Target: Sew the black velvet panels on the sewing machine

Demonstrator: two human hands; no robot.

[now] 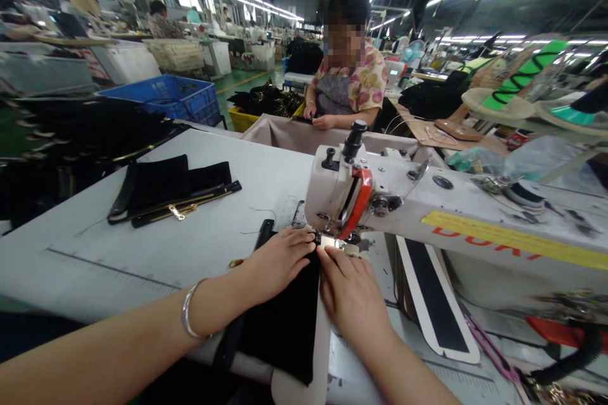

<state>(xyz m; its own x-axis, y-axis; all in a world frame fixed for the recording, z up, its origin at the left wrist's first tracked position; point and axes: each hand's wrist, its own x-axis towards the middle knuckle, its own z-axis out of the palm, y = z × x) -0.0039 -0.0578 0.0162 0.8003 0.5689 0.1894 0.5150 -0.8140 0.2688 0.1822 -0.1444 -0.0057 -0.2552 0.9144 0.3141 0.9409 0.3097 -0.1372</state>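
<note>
Behind you a factory hall runs back under strip lights, a blue crate [204, 104] at upper left and a co-worker [351, 92] seated at upper centre. Your pale worktable [109, 278] spans the left and middle of the frame; a sewing machine [380, 190] reaches in from the right. The black fabric piece [280, 342] lies at lower centre, its long axis running from the needle area down toward the bottom edge. Its right side is nearly vertical; its dark left border slants down and leftward. Your left hand [280, 262] rests palm down on its upper part, fingers extended and unclenched. Your right hand [354, 291] has its fingertips at the needle area, beside the fabric; whether they pinch anything, you cannot tell. More black pieces [161, 183] lie at centre left.
</note>
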